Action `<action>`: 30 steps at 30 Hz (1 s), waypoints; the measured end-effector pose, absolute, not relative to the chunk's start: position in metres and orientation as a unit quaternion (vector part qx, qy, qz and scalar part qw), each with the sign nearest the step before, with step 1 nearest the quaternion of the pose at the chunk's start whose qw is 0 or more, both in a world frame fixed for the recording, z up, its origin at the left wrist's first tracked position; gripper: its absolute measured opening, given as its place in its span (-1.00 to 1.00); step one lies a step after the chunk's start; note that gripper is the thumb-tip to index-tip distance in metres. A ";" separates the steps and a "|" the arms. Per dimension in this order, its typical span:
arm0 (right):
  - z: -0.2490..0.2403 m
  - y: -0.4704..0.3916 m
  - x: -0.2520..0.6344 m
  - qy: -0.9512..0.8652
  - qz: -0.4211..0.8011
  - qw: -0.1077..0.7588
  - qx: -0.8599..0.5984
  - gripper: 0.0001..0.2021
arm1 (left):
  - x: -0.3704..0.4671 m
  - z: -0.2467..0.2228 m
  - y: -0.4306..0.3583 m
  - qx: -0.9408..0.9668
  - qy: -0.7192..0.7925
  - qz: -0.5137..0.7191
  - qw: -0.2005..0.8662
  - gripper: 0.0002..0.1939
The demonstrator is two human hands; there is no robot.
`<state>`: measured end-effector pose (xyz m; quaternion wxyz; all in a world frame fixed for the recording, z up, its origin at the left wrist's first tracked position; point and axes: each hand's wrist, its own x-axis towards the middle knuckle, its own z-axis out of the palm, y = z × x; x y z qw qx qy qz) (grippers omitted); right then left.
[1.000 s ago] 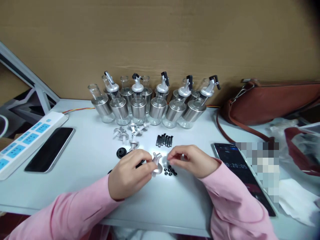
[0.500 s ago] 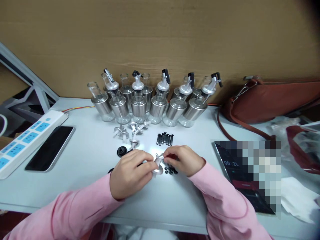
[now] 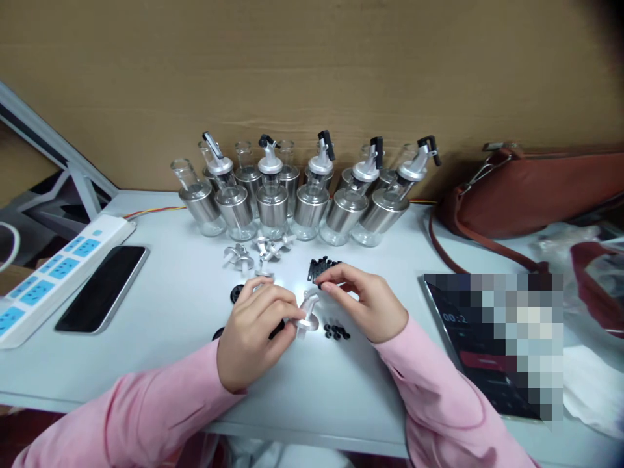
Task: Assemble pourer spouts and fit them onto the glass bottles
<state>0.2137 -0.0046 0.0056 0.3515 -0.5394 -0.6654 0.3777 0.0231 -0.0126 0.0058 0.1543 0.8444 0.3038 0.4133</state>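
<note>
- Pinches silver spout (image 3: 311, 322) near flared base, thumb against fingers, left hand (image 3: 258, 331).
- Appears closed at fingertips on small black piece (image 3: 320, 285), right hand (image 3: 370, 302); contact with spout: cannot tell.
- Location of spout: between both hands, over near part of white table (image 3: 312, 403), just beside loose black stoppers (image 3: 336, 333).
- Judged light, stiff and rather slick; unlikely to break, liable to turn in a loose pinch. Best held by flared base, leaving slanted tube free.
- Black piece judged very light, easily dropped; best taken by edges.
- Containers: glass bottles with steel sleeves, two rows. In front row, all fitted with spouts except leftmost bottle (image 3: 201, 203).
- Contents: no fill discernible through visible glass; middles hidden by sleeves, back row largely obscured.
- Brown bag (image 3: 541, 195) at right: contents not visible.
</note>
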 end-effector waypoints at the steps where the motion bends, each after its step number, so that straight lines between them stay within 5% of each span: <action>1: 0.008 -0.005 0.212 -0.636 0.417 0.389 -0.520 -0.88 | 0.023 0.005 -0.013 0.843 0.303 0.415 0.160 -0.82; 11: 0.009 -0.007 0.205 -0.464 0.609 0.493 -0.414 -0.72 | 0.021 0.006 -0.013 0.843 0.298 0.411 0.178 -0.79; 30: 0.006 -0.010 0.198 -0.369 0.730 0.455 -0.352 -0.67 | 0.018 0.008 -0.013 0.854 0.290 0.411 0.135 -0.79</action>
